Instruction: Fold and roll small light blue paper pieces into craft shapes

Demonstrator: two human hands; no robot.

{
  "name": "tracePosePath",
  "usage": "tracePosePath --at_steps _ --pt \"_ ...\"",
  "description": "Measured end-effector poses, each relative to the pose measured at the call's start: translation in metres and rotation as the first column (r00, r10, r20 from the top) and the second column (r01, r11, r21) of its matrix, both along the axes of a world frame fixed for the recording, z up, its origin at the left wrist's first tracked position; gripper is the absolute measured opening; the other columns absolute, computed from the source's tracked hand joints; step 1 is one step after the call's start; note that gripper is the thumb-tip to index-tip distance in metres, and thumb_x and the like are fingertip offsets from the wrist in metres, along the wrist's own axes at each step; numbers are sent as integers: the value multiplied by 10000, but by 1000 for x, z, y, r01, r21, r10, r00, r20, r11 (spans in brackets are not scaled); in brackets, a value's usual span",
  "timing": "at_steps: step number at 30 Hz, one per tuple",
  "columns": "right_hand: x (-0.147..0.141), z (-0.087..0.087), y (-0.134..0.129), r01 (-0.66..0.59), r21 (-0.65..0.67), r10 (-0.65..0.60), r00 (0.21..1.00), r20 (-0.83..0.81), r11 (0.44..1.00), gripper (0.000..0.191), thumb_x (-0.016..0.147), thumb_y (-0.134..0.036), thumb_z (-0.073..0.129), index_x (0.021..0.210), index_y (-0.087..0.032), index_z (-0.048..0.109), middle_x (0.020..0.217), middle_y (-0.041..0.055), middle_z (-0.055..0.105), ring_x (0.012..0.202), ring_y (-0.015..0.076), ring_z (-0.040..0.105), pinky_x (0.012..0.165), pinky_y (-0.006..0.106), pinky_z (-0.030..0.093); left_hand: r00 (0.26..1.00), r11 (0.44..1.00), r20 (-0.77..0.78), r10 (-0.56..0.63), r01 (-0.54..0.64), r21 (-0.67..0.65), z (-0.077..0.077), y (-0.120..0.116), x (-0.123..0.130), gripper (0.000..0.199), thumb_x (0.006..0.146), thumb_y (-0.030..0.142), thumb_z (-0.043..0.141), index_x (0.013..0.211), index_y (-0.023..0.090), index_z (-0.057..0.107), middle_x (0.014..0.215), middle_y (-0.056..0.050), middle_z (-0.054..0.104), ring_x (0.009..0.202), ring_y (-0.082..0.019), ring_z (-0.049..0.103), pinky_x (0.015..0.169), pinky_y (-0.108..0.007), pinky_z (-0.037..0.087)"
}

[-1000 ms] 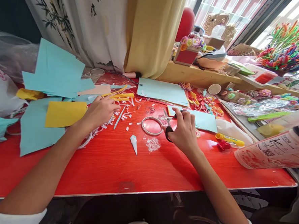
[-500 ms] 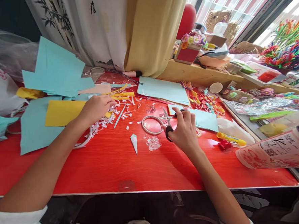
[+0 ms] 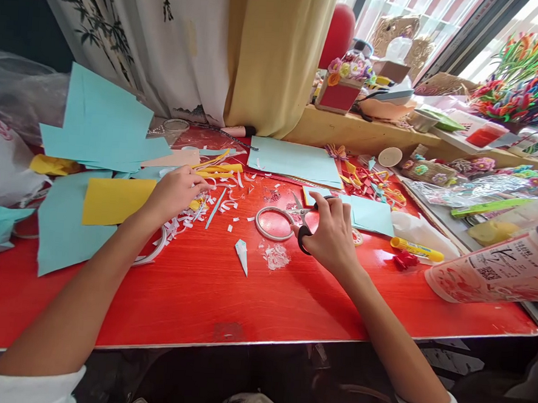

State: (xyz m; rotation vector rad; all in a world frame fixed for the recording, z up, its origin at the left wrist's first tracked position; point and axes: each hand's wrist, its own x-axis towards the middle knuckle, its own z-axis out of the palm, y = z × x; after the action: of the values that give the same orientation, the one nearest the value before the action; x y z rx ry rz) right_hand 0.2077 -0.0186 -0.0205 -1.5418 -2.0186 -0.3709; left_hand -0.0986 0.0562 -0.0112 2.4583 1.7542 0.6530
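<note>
My right hand (image 3: pixel 333 230) grips a pair of scissors (image 3: pixel 302 239) by its black handles, with the blades parted and pointing up and left. A white tape ring (image 3: pixel 274 224) lies beside the blades. On the left, my left hand (image 3: pixel 178 191) rests over a heap of white paper scraps (image 3: pixel 175 231), its fingers bent together; whatever they hold, if anything, is hidden. Yellow paper strips (image 3: pixel 218 170) lie just past its fingertips. A small folded pale-blue paper piece (image 3: pixel 242 256) sits on the red table between my hands, left of some crumpled whitish bits (image 3: pixel 276 258).
Light-blue sheets (image 3: pixel 100 124) and a yellow sheet (image 3: pixel 118 201) are stacked at left. More blue paper (image 3: pixel 294 160) lies at the back. At right are a yellow glue stick (image 3: pixel 415 249) and a large pink cup (image 3: pixel 493 267). Craft items crowd the windowsill.
The view has shifted very slightly. Both hands, the scissors and the paper pieces keep practically the same places.
</note>
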Motion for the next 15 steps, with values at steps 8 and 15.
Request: tracePosePath --at_steps 8,15 --pt "-1 1 0 -3 -5 3 1000 -1 1000 575 711 -223 535 1260 -176 371 969 114 430 907 266 379 809 423 367 998 999 61 28 -26 -37 -6 -1 12 190 786 302 477 792 208 642 851 -26 678 815 -197 594 704 -304 438" --pt "-1 1 0 0 -11 0 1000 6 1000 578 700 -207 535 1255 -160 380 971 114 434 910 258 374 827 407 366 995 994 101 7 4 -111 -4 -1 12 252 794 286 441 888 221 666 942 -23 688 865 -209 603 732 -302 456"
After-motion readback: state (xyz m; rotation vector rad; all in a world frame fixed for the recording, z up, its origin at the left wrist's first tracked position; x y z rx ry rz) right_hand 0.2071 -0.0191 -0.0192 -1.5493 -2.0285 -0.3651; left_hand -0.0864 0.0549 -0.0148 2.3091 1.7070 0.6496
